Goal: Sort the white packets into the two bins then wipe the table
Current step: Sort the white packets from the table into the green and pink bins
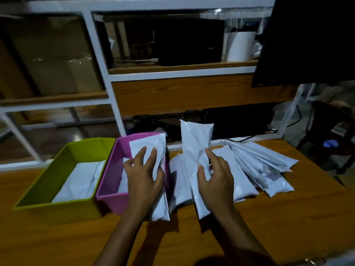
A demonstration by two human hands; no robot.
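Observation:
My left hand (144, 176) grips a white packet (153, 144) that leans over the right wall of the pink bin (113, 192); white packets lie inside that bin. My right hand (216, 176) pinches a second white packet (195, 143) and holds it upright above the table. To the left stands a green bin (57, 169) with white packets in its bottom. A fanned pile of white packets (263, 166) lies on the wooden table (269, 223) to the right of my hands.
A white-framed shelf unit (172, 75) with dark boxes and a white roll rises behind the table. A dark monitor (307, 41) hangs at the upper right. Cables and a dark chair (330, 127) sit past the table's right end.

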